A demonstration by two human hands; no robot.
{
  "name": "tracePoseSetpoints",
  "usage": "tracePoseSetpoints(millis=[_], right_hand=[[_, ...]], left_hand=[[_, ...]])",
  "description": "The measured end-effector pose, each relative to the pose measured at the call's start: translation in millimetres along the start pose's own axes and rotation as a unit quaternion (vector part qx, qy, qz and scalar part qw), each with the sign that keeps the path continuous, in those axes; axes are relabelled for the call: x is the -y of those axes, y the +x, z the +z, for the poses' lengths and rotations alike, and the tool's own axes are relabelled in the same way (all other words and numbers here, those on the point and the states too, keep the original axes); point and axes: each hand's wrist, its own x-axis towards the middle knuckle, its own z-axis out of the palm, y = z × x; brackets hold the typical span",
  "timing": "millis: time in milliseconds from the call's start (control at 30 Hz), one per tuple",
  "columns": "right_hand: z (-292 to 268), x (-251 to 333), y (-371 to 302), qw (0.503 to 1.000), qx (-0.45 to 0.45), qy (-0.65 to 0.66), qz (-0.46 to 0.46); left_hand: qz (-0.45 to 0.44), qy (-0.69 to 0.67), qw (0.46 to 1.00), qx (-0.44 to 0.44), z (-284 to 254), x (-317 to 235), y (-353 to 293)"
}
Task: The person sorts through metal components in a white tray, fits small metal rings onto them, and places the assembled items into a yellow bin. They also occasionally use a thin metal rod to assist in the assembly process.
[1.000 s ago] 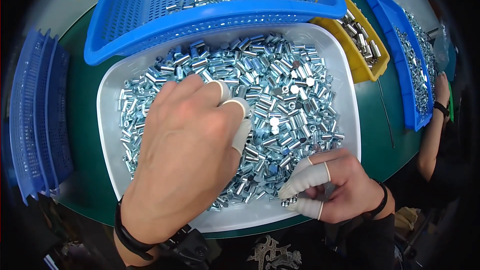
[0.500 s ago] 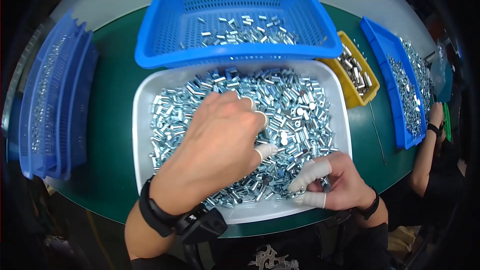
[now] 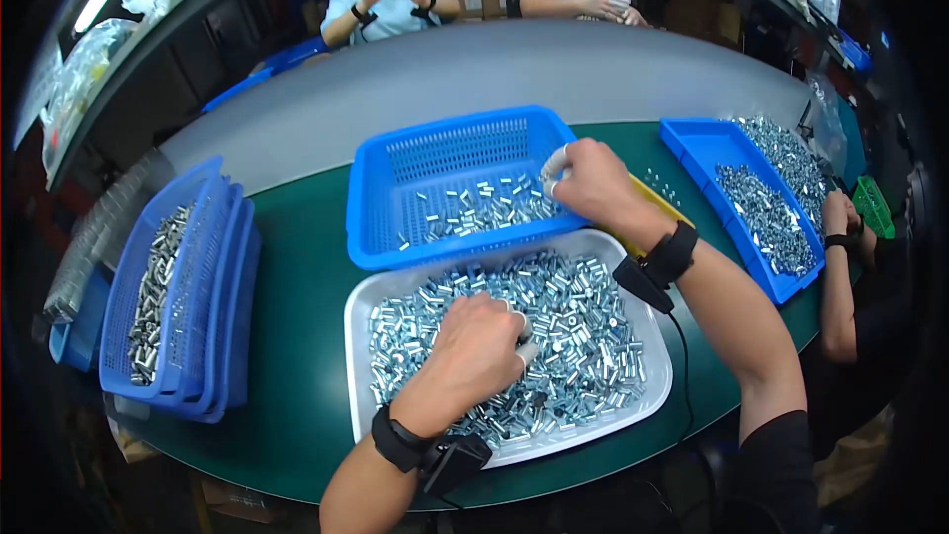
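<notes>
My left hand point(image 3: 474, 346) is inside the white tray point(image 3: 358, 376), fingers curled down against a heap of small shiny metal cylinders point(image 3: 573, 336). Its fingertips are partly hidden, so what it pinches cannot be told. Over the right side of the blue perforated basket point(image 3: 465, 252) is my right hand point(image 3: 598, 183), fingers bent together and wearing white finger covers. Whatever lies in those fingers is too small to make out. More loose cylinders point(image 3: 494, 206) are scattered on the basket's bottom. The basket stands just behind the white tray.
Stacked blue baskets point(image 3: 213, 336) stand at left, the top one holding metal pieces. A yellow bin point(image 3: 660, 196) is partly behind my right arm. Beyond it lies a blue tray point(image 3: 692, 153) of small parts. A co-worker's arm point(image 3: 838, 287) is at right; two people sit across the table.
My right hand has gone from the white tray's near right corner up to the blue basket. My left hand stays among the cylinders. The view has tilted up, bringing the people opposite into sight.
</notes>
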Motion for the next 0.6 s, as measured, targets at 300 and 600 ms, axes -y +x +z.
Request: tracePoseSetpoints(millis=[300, 600], right_hand=[[-11, 39, -47, 0.999, 0.043, 0.014, 0.010], [-21, 32, -130, 0.973, 0.224, 0.032, -0.049]], left_hand=[[0.005, 0.029, 0.999, -0.014, 9, 4, -9], [0.013, 0.002, 1.000, -0.007, 3, 5, 4]])
